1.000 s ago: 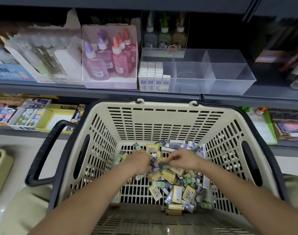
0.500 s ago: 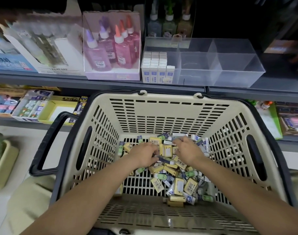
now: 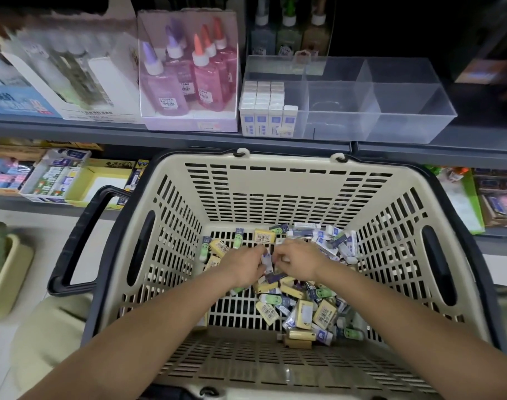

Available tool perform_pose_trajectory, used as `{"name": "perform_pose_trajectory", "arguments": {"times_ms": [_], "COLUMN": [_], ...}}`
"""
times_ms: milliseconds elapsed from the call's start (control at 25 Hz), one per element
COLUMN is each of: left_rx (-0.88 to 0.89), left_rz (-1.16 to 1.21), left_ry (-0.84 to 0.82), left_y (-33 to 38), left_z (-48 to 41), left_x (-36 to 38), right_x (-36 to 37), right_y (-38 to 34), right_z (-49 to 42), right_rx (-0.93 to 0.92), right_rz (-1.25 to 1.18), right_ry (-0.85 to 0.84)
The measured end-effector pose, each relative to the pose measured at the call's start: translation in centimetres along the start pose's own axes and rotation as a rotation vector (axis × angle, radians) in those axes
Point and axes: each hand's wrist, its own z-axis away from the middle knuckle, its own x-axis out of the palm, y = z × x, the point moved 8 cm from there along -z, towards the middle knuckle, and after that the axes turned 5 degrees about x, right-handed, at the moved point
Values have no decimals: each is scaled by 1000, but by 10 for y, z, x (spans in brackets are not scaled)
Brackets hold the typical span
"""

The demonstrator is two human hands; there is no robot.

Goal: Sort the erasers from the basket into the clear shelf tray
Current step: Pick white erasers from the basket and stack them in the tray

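A cream slotted basket [image 3: 289, 194] with black rim holds a loose pile of erasers [image 3: 304, 307] in yellow, white-blue and green wrappers. Both my hands are down in the pile, fingertips meeting. My left hand [image 3: 245, 265] pinches a white-and-blue eraser [image 3: 266, 259] held upright. My right hand [image 3: 300, 259] touches the same eraser from the right, fingers curled. On the shelf above stands the clear tray [image 3: 405, 111] with several compartments. Its left compartment holds rows of white-blue erasers [image 3: 268, 106]; the others look bare.
Pink and purple glue bottles in a display box [image 3: 189, 76] stand left of the tray. More bottles [image 3: 289, 33] stand behind it. The basket's black handle [image 3: 82, 238] hangs out to the left. Lower shelves hold stationery boxes [image 3: 59, 180] on both sides.
The view has tilted down a little, so shelf and basket sit lower in frame. Both hands shifted toward the far side of the pile and closed together around one white-blue eraser.
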Motion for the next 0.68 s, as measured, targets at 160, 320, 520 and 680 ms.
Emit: {"name": "perform_pose_trajectory", "arguments": {"times_ms": [160,320,520,680], "left_rx": [-192,-274,-288,-241], "left_rz": [197,133,215,662], "left_ry": [2,48,-1,-1], "left_y": [-4,-3,-7,-14], "left_z": [-1,-5,-8,-8], "left_x": [4,1,6,3], "right_x": [-21,-20,-17,-13], "right_y": [37,52,47,40], "right_z": [9,8,3,3], "right_rx": [177,222,211,164], "right_rz": [-158,38,109,161], "right_ry": [178,193,227,223]}}
